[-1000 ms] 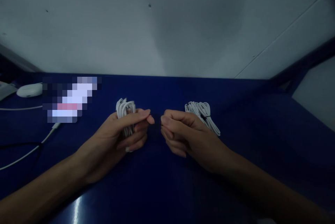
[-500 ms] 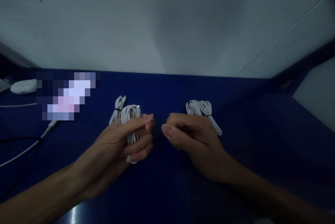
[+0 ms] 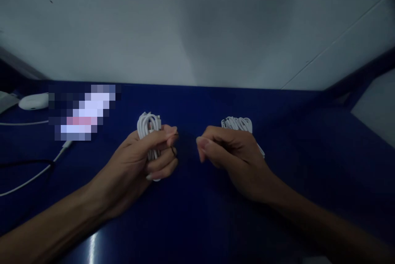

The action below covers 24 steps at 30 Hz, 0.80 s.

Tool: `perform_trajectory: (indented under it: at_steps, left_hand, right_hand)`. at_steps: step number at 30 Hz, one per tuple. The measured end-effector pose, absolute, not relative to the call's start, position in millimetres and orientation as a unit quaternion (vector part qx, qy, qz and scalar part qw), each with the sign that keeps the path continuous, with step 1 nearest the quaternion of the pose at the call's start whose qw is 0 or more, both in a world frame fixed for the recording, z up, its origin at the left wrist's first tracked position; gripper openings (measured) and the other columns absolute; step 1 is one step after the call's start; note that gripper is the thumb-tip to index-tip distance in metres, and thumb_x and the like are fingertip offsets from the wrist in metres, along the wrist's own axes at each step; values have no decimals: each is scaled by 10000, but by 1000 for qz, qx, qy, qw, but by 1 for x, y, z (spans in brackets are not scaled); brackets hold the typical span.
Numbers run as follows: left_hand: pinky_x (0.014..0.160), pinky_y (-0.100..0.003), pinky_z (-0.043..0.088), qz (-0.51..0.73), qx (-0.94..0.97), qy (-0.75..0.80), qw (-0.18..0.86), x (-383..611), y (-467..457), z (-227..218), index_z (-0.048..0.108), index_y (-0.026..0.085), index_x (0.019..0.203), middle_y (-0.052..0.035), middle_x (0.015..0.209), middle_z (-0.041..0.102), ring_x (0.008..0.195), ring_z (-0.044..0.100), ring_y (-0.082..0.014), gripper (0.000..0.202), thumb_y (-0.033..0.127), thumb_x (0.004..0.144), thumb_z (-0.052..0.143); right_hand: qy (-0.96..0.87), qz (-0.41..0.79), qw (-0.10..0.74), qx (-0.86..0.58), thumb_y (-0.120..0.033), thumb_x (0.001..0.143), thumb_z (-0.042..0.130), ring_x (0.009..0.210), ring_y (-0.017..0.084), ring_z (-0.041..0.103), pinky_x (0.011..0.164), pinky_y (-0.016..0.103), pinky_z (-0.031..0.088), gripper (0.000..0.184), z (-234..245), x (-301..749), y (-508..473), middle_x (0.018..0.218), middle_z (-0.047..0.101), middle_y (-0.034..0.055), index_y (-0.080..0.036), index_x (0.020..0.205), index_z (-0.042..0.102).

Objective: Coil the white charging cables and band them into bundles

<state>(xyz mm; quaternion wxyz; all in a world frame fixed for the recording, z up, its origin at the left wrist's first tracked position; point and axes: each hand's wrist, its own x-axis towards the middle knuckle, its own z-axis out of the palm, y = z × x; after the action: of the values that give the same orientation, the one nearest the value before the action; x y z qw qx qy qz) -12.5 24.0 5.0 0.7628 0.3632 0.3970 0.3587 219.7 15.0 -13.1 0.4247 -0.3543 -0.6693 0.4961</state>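
My left hand [image 3: 151, 153] is closed round a coiled white charging cable [image 3: 149, 123], whose loops stand up above the thumb with a metal plug at their right side. A thin dark strip, perhaps a tie, shows by the left fingertips. Across a gap to the right, my right hand [image 3: 234, 151] is closed, thumb against the fingers; whatever it may pinch is hidden. Behind the right hand lie bundled white cables [image 3: 237, 123], partly covered by it.
A blue table [image 3: 191, 214] reaches back to a pale wall [image 3: 138, 29]. At the left lie a blurred-out lit device [image 3: 89, 112] with a white cord [image 3: 46, 169] plugged in, a black cord [image 3: 27, 164] and a rounded white case [image 3: 33, 101].
My left hand has moved slightly up and left with the cable, now hiding the bundle behind it. My right hand has shifted a little up and right, covering more of the bundles there.
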Motion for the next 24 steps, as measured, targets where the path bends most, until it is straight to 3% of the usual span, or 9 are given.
perform_trajectory:
  at_steps: [7,12,15,19,24]
  left_hand:
    - [439,-142,395,381,352,393,759,-8,24,10,716,159,818,70,634,406,454,255,-38,347,313,1128,702]
    - [413,-136,339,406,370,398,735,-8,23,6,764,166,863,58,657,463,451,242,-32,305,371,1088,787]
    - [426,-135,330,397,376,409,730,-9,23,3,788,186,874,75,569,381,472,250,-61,301,414,1068,819]
    - [434,-145,328,382,383,412,733,-11,23,2,784,196,880,88,544,332,483,228,-75,304,425,1079,799]
    - [423,-147,322,358,371,418,748,-11,23,5,620,187,743,76,638,365,496,232,-59,422,393,1045,831]
  right_hand:
    - [-601,574,402,-384,-529,1229,546,558,100,326,500,259,286,435,-14,215,8,698,436,-72,-211,1043,776]
    - [-585,613,370,-380,-431,1207,620,583,102,397,536,250,353,241,-11,210,2,709,479,-82,-238,1150,754]
    - [-596,611,358,-379,-412,1156,722,568,92,449,532,254,371,216,-11,207,2,725,552,-72,-224,1058,764]
    - [-610,586,369,-384,-398,1159,720,548,86,467,535,259,376,281,-13,206,4,703,579,-66,-217,945,753]
    - [-635,564,354,-392,-363,1168,700,613,93,503,586,255,392,387,-11,207,4,702,592,-56,-210,815,669]
